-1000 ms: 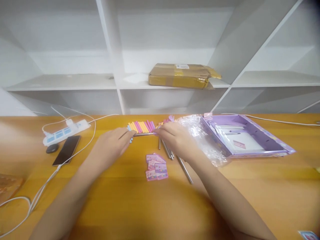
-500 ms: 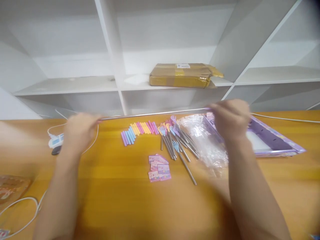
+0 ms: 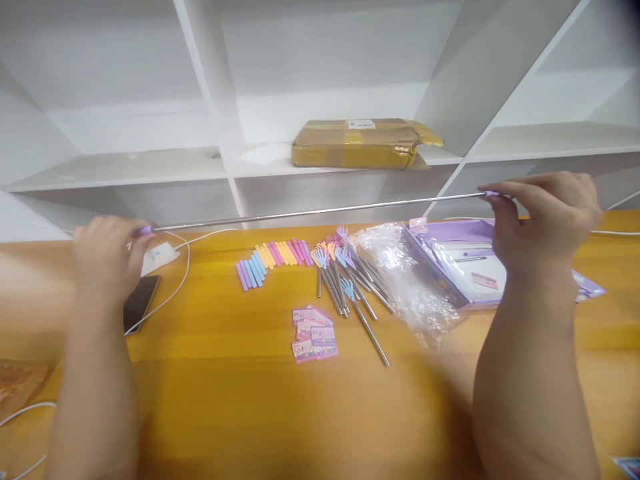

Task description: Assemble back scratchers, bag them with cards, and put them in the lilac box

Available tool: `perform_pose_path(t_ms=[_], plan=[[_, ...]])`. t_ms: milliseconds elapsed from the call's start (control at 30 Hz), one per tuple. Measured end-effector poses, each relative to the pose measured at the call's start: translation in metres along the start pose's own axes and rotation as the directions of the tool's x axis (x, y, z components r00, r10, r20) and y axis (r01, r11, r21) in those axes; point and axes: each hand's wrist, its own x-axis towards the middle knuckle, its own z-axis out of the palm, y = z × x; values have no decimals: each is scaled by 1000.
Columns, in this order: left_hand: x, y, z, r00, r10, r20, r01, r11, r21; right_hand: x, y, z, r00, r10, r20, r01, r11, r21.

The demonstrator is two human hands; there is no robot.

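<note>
A long thin metal rod (image 3: 320, 212) stretches above the table between my two hands. My left hand (image 3: 107, 257) is closed on its left end, where a bit of purple shows. At the right end, my right hand (image 3: 547, 213) pinches a small purple piece. Below the rod lie a pile of metal sticks with coloured hand-shaped heads (image 3: 350, 270), a row of purple, blue, yellow and pink pieces (image 3: 275, 259), and several pink and purple cards (image 3: 315, 335).
Clear plastic wrapping (image 3: 415, 293) lies beside an open purple box (image 3: 440, 267) holding rods and a card. At left are a dark phone (image 3: 141, 303) and white cables. A taped cardboard box (image 3: 360, 145) sits on the white shelf (image 3: 260, 163).
My hands have moved farther apart, the right one up and to the right. The rod between them now spans a longer distance, and more of the purple box's inside shows.
</note>
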Motion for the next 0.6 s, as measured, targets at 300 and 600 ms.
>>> perform_pose_path(t_ms=[300, 600], plan=[[2, 4, -21, 982, -118, -147, 106, 991, -82, -1, 6, -3, 997, -34, -74, 39, 997, 62], [-2, 1, -21, 988, -71, -135, 59, 994, -92, 6, -4, -17, 991, -51, -121, 57, 997, 45]])
